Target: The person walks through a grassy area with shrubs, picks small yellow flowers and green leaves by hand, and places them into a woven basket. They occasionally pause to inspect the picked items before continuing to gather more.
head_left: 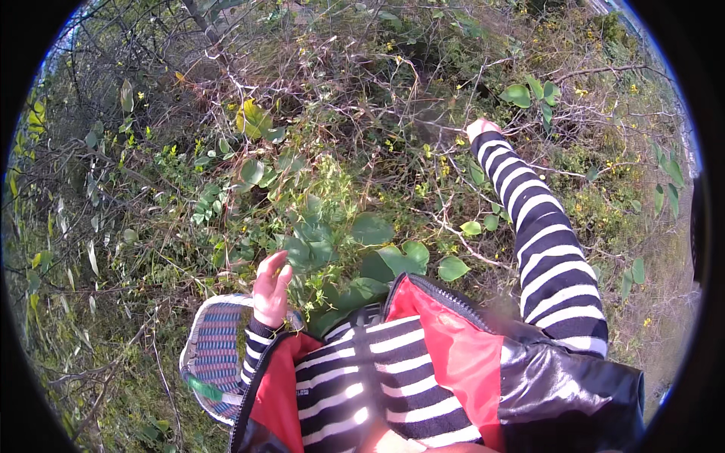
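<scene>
Striped shirt [408,381] and open jacket [566,392] are filling the near view. The left hand [271,293] is hovering half-open, apparently unladen, by the woven basket [217,351] at the left forearm; the right hand [483,129] is hovering among thin branches [462,238], its grip not showing. Visible basket parts are showing only weave, leaving progress uncertain.

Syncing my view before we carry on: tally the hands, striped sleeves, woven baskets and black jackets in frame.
Hands: 2 (left hand, right hand)
Striped sleeves: 2 (left sleeve, right sleeve)
Woven baskets: 1 (blue-grey basket)
Black jackets: 1 (black jacket, red lining)
Total: 6
</scene>
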The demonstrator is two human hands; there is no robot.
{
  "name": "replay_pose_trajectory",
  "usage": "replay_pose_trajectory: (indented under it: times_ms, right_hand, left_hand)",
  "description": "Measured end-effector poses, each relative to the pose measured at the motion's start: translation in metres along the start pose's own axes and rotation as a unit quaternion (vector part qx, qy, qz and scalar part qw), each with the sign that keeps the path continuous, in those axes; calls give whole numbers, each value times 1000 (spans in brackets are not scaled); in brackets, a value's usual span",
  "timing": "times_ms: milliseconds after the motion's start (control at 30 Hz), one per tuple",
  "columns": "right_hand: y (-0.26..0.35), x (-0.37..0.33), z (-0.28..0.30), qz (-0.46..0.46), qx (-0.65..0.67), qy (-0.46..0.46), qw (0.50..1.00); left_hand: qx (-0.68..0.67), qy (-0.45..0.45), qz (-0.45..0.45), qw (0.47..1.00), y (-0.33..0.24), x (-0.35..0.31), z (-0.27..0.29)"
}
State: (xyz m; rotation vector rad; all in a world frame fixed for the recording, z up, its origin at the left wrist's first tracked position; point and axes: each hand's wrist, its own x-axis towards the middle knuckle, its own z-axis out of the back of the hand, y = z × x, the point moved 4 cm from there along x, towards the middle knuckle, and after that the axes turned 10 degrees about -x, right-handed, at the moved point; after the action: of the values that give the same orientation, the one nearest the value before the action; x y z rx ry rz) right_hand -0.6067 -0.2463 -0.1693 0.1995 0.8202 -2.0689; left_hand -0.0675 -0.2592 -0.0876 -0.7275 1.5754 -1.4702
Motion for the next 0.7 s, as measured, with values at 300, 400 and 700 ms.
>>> replay_pose_trajectory:
  times_ms: [300,400,700]
  right_hand:
    - [20,-43,33,45,-1,-35,998]
    - [23,-54,24,50,37,-7,998]
    - [28,-79,53,29,113,-110,987]
  left_hand:
    - [24,1,-48,999,-22,-5,-8]
    - [22,1,-56,998,-28,-4,-7]
    - [3,70,-56,996,-32,-6,-21]
